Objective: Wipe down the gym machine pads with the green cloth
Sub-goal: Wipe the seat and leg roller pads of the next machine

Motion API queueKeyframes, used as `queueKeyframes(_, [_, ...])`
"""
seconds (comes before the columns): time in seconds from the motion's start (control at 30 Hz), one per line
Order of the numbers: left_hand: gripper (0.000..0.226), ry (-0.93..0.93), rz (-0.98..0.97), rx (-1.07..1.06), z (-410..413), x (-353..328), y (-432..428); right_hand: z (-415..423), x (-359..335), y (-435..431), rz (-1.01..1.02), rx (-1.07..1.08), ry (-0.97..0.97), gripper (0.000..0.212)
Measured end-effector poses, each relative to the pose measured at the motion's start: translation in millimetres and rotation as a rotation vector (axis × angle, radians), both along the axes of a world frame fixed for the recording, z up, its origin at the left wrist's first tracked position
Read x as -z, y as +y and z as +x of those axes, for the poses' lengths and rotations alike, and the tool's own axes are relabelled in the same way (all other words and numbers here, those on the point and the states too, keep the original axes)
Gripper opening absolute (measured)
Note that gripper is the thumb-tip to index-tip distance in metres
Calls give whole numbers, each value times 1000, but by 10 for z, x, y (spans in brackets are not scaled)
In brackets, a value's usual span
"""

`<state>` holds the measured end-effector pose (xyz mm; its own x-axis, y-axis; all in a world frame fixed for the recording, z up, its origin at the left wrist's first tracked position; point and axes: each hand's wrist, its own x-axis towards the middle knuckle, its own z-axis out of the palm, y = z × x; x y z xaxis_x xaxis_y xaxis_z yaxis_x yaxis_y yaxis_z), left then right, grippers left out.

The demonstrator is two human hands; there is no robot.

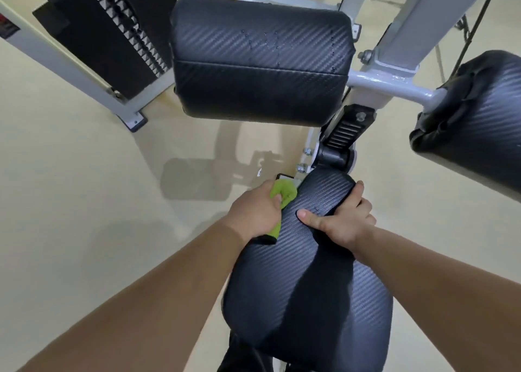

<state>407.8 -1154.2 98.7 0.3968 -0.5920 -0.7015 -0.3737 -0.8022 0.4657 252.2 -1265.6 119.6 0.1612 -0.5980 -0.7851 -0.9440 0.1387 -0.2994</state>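
Note:
A black carbon-weave seat pad point(307, 295) runs from the bottom centre up to the machine's hinge. My left hand point(255, 212) grips the bunched green cloth point(283, 195) against the seat's upper left edge. My right hand point(342, 219) holds the seat's narrow front end, thumb lying on top and fingers wrapped over the right side. A wide black pad point(259, 58) hangs above, with small droplets on its top face. Another black roller pad point(476, 126) sticks out at the right edge.
The white steel frame point(394, 44) rises at the upper right, with a black ribbed adjuster point(345, 132) and bolts just beyond the seat. A black weight stack point(112, 33) in a white post stands at the upper left. Pale beige floor point(84, 188) surrounds the machine.

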Motion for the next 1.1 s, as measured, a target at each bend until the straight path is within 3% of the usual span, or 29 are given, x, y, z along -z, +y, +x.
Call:
queueKeyframes(0.13, [39, 175, -81, -185, -52, 207, -205, -11, 60, -36, 8, -4, -2, 152])
queueKeyframes(0.23, [41, 184, -155, -263, -109, 162, 97, -21, 78, -42, 11, 2, 8, 152])
queueKeyframes(0.47, [41, -58, -176, -399, -370, 45, 1210, 10, 13, 160, -173, 8, -50, 142])
queueKeyframes(0.57, [39, -118, -133, -532, -708, -93, 1602, -78, -135, 365, -319, -139, 9, 124])
queueKeyframes(0.67, [41, -265, -171, -731, -1160, -239, 1691, -417, -350, 667, -407, -262, -38, 105])
queueKeyframes(0.73, [49, -324, -157, -951, -1493, -345, 1647, -734, -462, 853, -400, -232, -70, 96])
queueKeyframes(0.83, [55, -147, -122, -1330, -2235, -503, 1517, -1184, -574, 1068, -373, -140, -112, 73])
queueKeyframes(0.93, [58, 230, 20, -1533, -2908, -765, 1127, -1515, -643, 1132, -362, -41, -171, 51])
queueKeyframes(1.03, [46, 466, 142, -1536, -3293, -981, 780, -1785, -739, 1065, -265, 142, -269, 27])
queueKeyframes(1.1, [35, 603, 42, -1359, -3460, -1165, 707, -1959, -855, 950, -178, 192, -266, 22])
